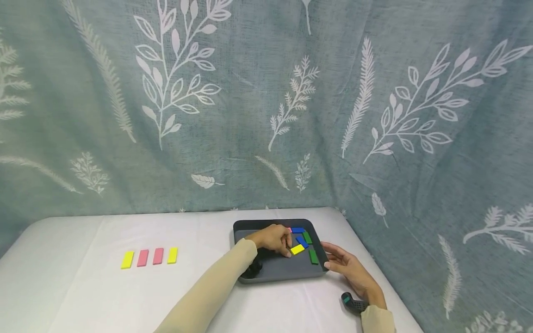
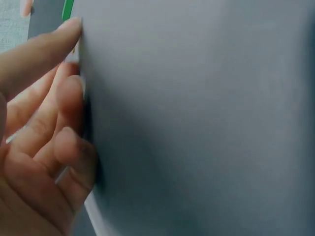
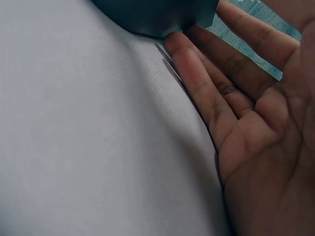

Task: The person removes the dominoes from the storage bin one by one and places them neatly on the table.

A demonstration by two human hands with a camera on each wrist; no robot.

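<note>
White table; leaf-print curtain behind — grey tray

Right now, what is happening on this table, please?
A person works at a dark grey tray on a white table. The left hand reaches into the tray and its fingertips touch a yellow block; blue and green blocks lie around it. The right hand rests with straight fingers against the tray's right edge. To the left, four blocks, yellow, pink, pink, yellow, lie in a row on the table.
</note>
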